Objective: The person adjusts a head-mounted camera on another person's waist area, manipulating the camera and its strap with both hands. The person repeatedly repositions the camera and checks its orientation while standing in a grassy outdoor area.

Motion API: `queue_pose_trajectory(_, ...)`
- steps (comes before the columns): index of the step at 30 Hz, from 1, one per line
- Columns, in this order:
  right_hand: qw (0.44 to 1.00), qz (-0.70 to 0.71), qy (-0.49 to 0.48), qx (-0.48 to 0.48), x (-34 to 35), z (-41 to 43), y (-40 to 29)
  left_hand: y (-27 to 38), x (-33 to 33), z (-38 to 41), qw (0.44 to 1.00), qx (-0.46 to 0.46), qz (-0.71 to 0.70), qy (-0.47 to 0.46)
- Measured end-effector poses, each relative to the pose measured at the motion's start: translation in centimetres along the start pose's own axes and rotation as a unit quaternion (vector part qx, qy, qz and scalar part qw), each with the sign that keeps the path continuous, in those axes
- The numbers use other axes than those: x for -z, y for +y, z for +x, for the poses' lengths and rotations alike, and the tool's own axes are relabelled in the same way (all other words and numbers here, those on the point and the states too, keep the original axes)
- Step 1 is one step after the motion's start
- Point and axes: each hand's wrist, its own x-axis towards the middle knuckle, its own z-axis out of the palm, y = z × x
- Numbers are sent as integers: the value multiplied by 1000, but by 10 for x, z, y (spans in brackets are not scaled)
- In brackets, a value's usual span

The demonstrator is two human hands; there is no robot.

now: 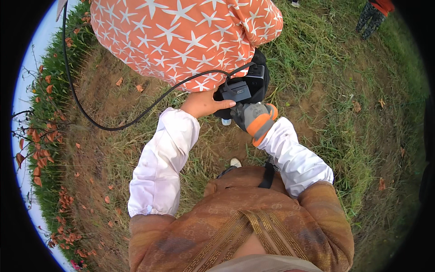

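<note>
My left hand [202, 103] is bare, its thumb stretched along the lower edge of a small dark electronic device [236, 91] that has a port on its face; its fingers are hidden behind. My right hand [253, 117], in a grey and orange work glove, is bent in just below the device; its fingertips are hard to make out. A black cable [132, 121] loops from the upper left towards the device. Beside it is another black device [256, 76] on a strap, at the waist of a person in an orange top with white starfish [183, 44]. White oversleeves [158, 166] cover my forearms.
The person in the starfish top stands close in front of me. Another person [375, 17] is at the upper right. Grass [299, 40] and bare soil lie around us. A row of green plants [51, 190] with dry orange leaves borders the left.
</note>
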Motion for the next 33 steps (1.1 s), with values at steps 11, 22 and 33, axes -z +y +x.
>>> queue_pose_trajectory(11,969,-98,190,124,-26,1,3,10,8,1,993,-43,101,53)
queue_pose_trajectory(22,955,-193,148,168,-19,-1,5,15,-11,-16,971,-38,161,173)
queue_pose_trajectory(33,933,257,235,91,24,-15,31,8,-26,-25,952,-53,150,262)
